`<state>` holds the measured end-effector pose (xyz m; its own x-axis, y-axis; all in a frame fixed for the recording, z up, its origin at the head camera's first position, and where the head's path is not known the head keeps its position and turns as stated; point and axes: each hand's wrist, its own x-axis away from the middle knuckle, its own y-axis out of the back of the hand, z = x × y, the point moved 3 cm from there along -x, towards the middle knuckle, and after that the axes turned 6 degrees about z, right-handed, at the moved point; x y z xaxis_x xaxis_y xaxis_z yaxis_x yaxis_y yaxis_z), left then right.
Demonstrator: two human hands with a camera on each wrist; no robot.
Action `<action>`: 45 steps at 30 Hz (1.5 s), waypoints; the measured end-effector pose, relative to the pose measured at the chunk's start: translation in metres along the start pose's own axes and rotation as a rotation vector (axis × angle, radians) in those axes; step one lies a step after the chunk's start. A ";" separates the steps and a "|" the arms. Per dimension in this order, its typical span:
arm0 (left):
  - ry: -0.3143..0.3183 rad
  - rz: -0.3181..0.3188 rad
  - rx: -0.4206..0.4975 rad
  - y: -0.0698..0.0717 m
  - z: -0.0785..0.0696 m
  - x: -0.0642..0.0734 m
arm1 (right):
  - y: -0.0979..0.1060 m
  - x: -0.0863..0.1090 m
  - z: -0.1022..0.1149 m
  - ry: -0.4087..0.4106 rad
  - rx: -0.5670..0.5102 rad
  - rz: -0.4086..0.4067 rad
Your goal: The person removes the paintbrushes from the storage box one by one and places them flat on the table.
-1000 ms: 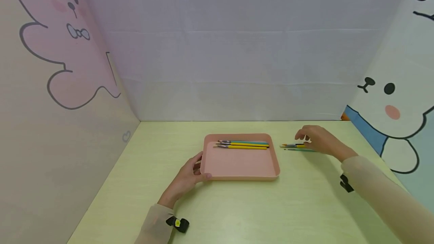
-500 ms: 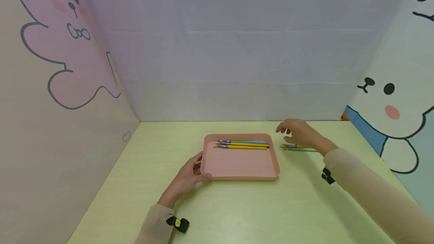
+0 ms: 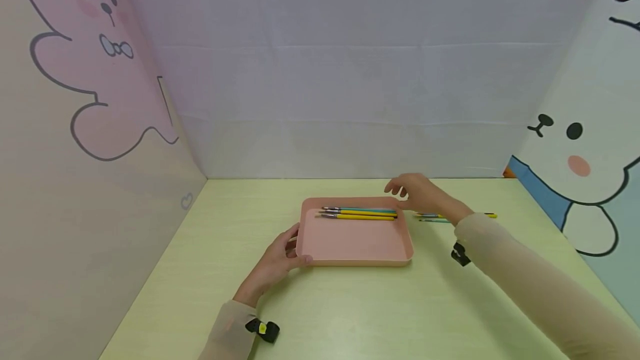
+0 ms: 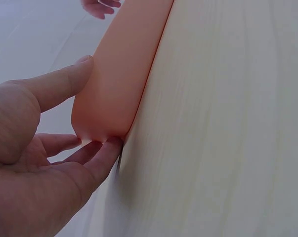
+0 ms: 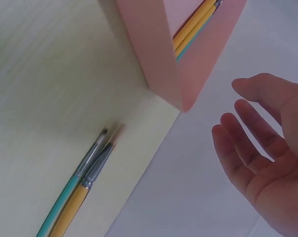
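A shallow pink tray (image 3: 356,243) lies on the table, with two yellow paintbrushes and a teal one (image 3: 357,214) side by side near its back wall. My left hand (image 3: 280,257) grips the tray's front left corner; in the left wrist view its thumb and fingertips press on the corner's outer walls. Above the tray's back right corner hovers my right hand (image 3: 417,192), fingers loosely bent and nothing in them. Right of the tray, a yellow paintbrush (image 5: 72,210) and a teal paintbrush (image 5: 63,195) lie on the table, partly hidden by the right hand and wrist in the head view.
The pale wooden table (image 3: 345,310) meets a white cloth wall (image 3: 350,99) at the back. Side walls with cartoon animal drawings stand at left and right. Both wrists carry small black cameras.
My right hand has moved left from over the loose paintbrushes to the tray's back right corner, uncovering the yellow brush's end. The left hand and tray have stayed in place.
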<state>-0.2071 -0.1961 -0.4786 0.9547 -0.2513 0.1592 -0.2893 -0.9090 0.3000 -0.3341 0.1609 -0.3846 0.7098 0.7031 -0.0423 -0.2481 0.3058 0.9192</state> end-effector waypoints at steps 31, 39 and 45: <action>0.012 -0.006 -0.030 0.001 0.002 0.000 | -0.055 -0.063 0.038 -0.123 -0.180 0.230; 0.018 -0.009 -0.035 0.001 0.003 0.000 | -0.063 -0.066 0.039 -0.205 -0.148 0.306; 0.009 -0.008 -0.026 0.000 0.002 -0.001 | -0.066 -0.067 0.038 -0.244 -0.088 0.336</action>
<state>-0.2078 -0.1970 -0.4808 0.9565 -0.2408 0.1648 -0.2832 -0.9020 0.3259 -0.3404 0.0691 -0.4279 0.7123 0.6039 0.3577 -0.5401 0.1462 0.8288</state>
